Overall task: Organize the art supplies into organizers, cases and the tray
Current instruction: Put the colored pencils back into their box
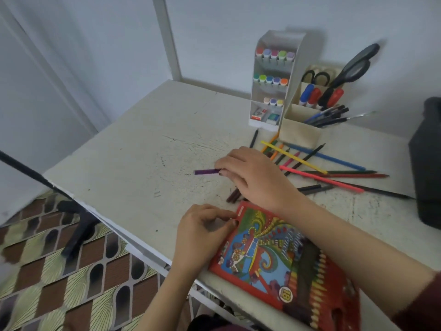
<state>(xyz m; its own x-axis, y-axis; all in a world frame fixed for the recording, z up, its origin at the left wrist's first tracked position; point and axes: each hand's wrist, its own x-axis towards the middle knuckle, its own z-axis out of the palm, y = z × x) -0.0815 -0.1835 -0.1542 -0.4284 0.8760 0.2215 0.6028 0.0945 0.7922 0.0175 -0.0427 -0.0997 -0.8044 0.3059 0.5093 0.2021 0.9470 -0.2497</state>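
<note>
Head view: right hand grasps a purple coloured pencil at mid-table; left hand pinches the far-left corner of the near red cardboard pencil box. Likely step: boxing pencils. Next, the pencil must line up with the box's held end.

views: one, head-worn, wide-angle | position: above the near edge of the surface | facing: forward and down, toward the wall | range: close

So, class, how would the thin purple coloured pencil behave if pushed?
The thin purple coloured pencil looks straight, so probably stiff. Slim, so likely light. On the flat white table it may roll if nudged.
</note>
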